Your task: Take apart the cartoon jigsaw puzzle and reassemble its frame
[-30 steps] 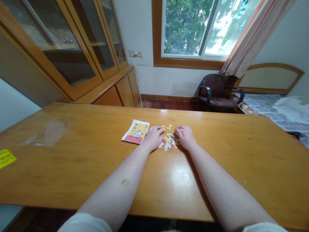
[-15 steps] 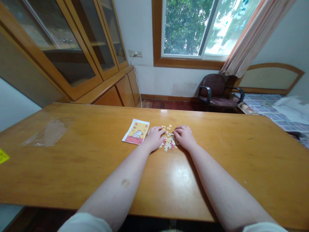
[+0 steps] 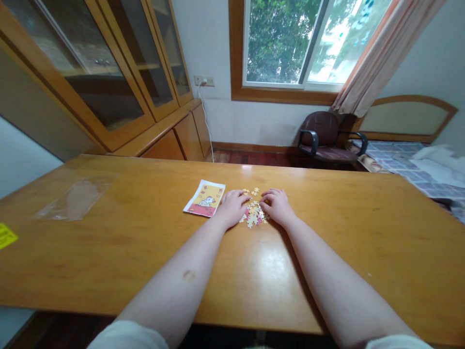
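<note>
A small heap of jigsaw puzzle pieces (image 3: 254, 216), pale yellow with some pink, lies in the middle of the table. My left hand (image 3: 232, 207) rests along the heap's left side, fingers loosely bent over its edge and slightly apart. From the right, my right hand (image 3: 277, 205) reaches to the heap with curved, parted fingers; no piece shows in its grasp. Several loose pieces (image 3: 255, 191) lie just beyond the heap, between the two hands. Beside my left hand is a picture sheet (image 3: 205, 198) with a white cartoon animal on yellow and pink.
The wooden table (image 3: 145, 271) spreads out on all sides. A clear plastic bag (image 3: 78, 198) lies flat at its left, with a yellow label (image 3: 6, 235) at the left edge. Beyond the table stand a cabinet (image 3: 170, 128) and a dark armchair (image 3: 323, 133).
My right hand's fingers have shifted slightly and the pieces near its fingertips sit a little differently. My left hand stays nearly still.
</note>
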`<state>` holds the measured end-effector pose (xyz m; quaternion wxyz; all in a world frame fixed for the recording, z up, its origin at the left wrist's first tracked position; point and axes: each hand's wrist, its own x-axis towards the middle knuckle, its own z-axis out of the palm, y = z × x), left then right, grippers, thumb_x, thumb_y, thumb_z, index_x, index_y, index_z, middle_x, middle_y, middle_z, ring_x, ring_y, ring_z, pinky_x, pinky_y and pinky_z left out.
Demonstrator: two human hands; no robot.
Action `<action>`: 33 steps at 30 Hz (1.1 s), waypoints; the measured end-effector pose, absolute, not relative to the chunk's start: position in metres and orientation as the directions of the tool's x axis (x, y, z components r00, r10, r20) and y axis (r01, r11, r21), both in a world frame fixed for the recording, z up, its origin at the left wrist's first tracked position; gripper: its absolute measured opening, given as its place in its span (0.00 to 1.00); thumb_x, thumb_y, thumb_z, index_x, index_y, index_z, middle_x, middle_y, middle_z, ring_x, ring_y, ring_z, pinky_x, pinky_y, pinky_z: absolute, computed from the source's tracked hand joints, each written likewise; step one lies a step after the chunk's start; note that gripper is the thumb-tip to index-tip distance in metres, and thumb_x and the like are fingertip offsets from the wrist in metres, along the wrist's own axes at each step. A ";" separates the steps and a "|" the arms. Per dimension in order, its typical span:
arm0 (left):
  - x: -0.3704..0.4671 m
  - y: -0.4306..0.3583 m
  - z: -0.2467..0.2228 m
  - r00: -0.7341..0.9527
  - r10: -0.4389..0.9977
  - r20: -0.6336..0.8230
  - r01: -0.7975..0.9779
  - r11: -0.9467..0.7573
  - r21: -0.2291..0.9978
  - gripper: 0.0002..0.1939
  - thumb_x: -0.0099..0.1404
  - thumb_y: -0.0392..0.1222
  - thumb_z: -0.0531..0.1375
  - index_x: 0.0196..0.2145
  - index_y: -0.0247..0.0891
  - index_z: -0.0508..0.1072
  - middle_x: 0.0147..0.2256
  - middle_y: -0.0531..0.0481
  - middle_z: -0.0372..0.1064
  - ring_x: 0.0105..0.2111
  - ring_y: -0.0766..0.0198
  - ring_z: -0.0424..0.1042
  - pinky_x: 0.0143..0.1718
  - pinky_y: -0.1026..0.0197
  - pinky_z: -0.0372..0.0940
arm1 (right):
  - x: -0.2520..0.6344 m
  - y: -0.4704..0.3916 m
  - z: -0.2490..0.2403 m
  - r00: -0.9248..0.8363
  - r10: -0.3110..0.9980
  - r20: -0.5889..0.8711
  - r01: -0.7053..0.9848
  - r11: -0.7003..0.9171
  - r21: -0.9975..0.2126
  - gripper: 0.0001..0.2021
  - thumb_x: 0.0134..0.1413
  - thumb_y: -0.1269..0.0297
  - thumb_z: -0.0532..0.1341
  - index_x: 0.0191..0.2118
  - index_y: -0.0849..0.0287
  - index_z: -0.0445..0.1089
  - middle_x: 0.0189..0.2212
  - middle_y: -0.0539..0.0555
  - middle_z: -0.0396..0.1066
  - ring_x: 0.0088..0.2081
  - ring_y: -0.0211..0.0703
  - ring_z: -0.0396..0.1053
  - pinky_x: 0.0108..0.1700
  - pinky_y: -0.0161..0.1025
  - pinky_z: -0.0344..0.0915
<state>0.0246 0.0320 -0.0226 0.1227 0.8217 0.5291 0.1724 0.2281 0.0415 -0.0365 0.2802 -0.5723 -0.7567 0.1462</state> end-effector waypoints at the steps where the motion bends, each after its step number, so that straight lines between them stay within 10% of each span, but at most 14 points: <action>1: 0.024 0.032 -0.022 0.407 0.899 0.158 0.811 -0.436 0.391 0.19 0.64 0.38 0.53 0.50 0.45 0.74 0.56 0.46 0.64 0.57 0.54 0.59 0.60 0.49 0.54 | 0.228 0.042 -0.036 -0.183 0.949 0.256 0.783 0.299 -0.546 0.06 0.50 0.62 0.62 0.28 0.54 0.75 0.42 0.53 0.75 0.52 0.52 0.63 0.62 0.62 0.39; 14: 0.025 0.032 -0.021 0.369 0.911 0.182 0.825 -0.412 0.388 0.19 0.65 0.36 0.51 0.49 0.42 0.75 0.54 0.46 0.67 0.55 0.56 0.61 0.60 0.51 0.55 | 0.228 0.040 -0.032 -0.242 0.937 0.253 0.744 0.346 -0.572 0.04 0.47 0.61 0.65 0.29 0.53 0.76 0.41 0.54 0.75 0.51 0.52 0.65 0.61 0.62 0.41; 21: 0.025 0.031 -0.022 0.351 0.924 0.152 0.867 -0.382 0.319 0.19 0.66 0.40 0.52 0.53 0.43 0.71 0.56 0.45 0.64 0.57 0.53 0.59 0.59 0.48 0.53 | 0.231 0.045 -0.033 -0.142 0.924 0.356 0.607 0.365 -0.706 0.04 0.46 0.63 0.65 0.26 0.56 0.74 0.37 0.55 0.75 0.44 0.47 0.69 0.52 0.47 0.59; 33: 0.023 0.035 -0.024 0.270 0.939 0.215 0.891 -0.328 0.314 0.15 0.66 0.40 0.53 0.44 0.46 0.78 0.50 0.47 0.69 0.52 0.55 0.63 0.56 0.52 0.57 | 0.236 0.044 -0.034 -0.108 0.914 0.390 0.823 0.302 -0.480 0.05 0.50 0.60 0.65 0.28 0.51 0.78 0.36 0.52 0.75 0.47 0.49 0.64 0.59 0.53 0.47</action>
